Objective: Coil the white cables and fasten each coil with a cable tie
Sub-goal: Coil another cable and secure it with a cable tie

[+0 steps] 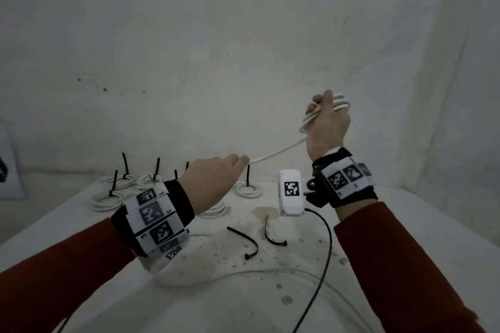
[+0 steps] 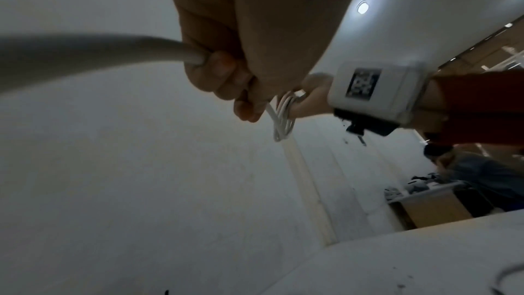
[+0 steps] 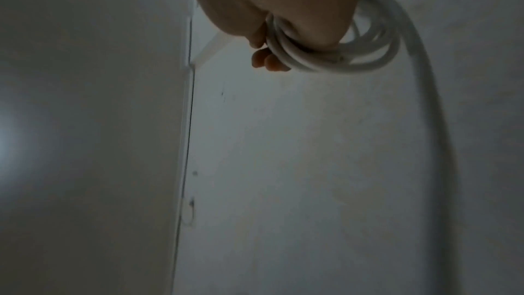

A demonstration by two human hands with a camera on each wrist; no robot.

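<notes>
Right hand (image 1: 326,127), raised right of centre, fingers curled round white cable (image 1: 276,154) loops. Left hand (image 1: 213,178) at centre, fingers closed on the cable's taut run between them.

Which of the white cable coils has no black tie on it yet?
The white cable coil gripped in the raised right hand; the coils lying on the white table each carry an upright black cable tie.
</notes>
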